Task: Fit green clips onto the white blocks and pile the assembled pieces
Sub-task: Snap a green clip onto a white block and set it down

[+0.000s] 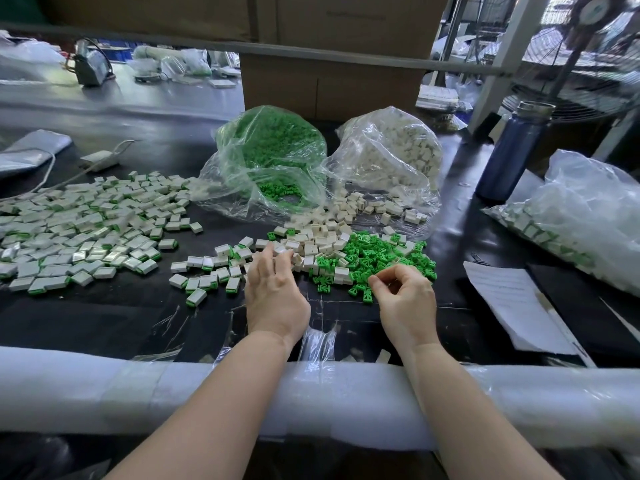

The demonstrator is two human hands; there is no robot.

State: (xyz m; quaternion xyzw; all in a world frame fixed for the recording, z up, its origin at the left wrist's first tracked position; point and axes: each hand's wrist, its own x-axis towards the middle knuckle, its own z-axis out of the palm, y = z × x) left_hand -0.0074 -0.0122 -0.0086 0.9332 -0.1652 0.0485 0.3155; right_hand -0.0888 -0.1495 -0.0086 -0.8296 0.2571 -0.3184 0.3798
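1. Hands, step in hand: left hand (273, 289) reaches over the loose white blocks (318, 242), fingers fairly straight, touching the near edge of the heap; whether a block is pinched under the fingertips cannot be told. Right hand (403, 296) has fingers curled at the near edge of the green clips (374, 258), thumb and forefinger close as if pinching 1 clip; the clip itself is not plainly visible.
2. Advice, judged: lift 1 block and 1 clip only, turn the clip's prongs to the block's open side, press square until seated.
3. Blocks: small, boxy, matt off-white plastic, hard edges.
4. Clips: bright green, openwork, likely to tangle.
5. Assembled pile (86, 233): white with green rims, spread on the dark desk (104, 317), left of the hands.
6. Bags (270, 161): clear, crinkled film, 1 of clips, 1 of blocks.
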